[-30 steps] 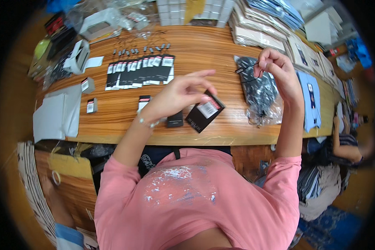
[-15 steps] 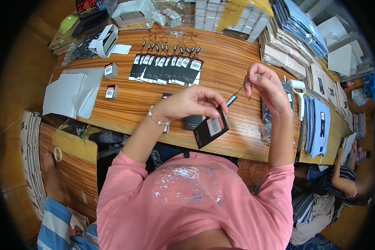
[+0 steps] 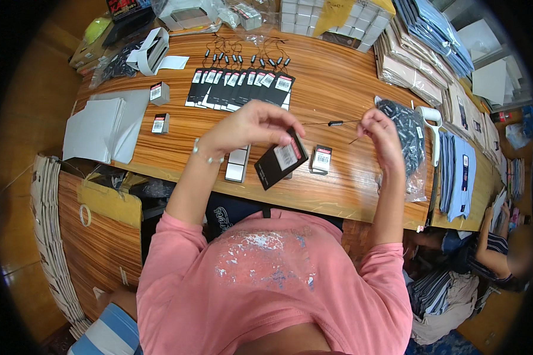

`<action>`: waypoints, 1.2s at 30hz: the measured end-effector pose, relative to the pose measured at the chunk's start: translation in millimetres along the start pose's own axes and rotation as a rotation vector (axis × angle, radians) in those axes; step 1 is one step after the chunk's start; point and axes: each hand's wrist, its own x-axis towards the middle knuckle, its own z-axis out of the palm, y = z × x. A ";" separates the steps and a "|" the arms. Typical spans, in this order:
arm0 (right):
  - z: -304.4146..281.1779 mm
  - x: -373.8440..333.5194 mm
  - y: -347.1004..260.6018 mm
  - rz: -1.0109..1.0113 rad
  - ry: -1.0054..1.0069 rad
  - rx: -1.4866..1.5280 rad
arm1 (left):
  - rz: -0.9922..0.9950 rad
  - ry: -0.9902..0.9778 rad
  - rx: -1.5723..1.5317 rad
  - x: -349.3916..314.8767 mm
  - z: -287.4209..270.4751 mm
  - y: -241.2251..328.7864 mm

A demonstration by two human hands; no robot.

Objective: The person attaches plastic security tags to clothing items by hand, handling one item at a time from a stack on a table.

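Observation:
My left hand [image 3: 251, 127] grips a black hang tag [image 3: 266, 170] with a white barcode sticker, tilted above the table. A thin black string with a small black plastic seal [image 3: 335, 123] stretches from the tag's top edge to my right hand [image 3: 382, 133]. My right fingertips pinch the string, its loose end hanging down. Between my hands a small stack of stickered tags [image 3: 321, 160] lies on the table. Partly behind the held tag are a white label strip [image 3: 236, 165] and a dark thing, mostly hidden. Farther off, finished-looking black tags with strings [image 3: 240, 87] overlap in a row.
Two small tag stacks [image 3: 159, 93] and white paper sheets [image 3: 95, 131] lie left. Right are a plastic bag of black string seals [image 3: 401, 133], a white-handled roller [image 3: 435, 139] and folded blue garments [image 3: 456, 177]. Bagged garments [image 3: 405, 65] and boxes [image 3: 331, 26] stand behind. Other people sit nearby.
My left hand has moved left and slightly up with the tag. My right hand has come lower, and the string now runs nearly level between them. The small tag stack has come into view.

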 end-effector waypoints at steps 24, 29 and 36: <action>57.7 19.0 16.7 0.117 -0.467 -0.033 | -0.041 0.042 0.208 34.6 0.1 -34.6; 53.4 28.3 12.2 0.113 -0.408 -0.057 | -0.004 0.157 0.168 25.8 -1.1 -30.6; 64.6 32.2 4.3 0.018 -0.123 0.079 | 0.200 0.529 0.231 17.4 5.1 -19.4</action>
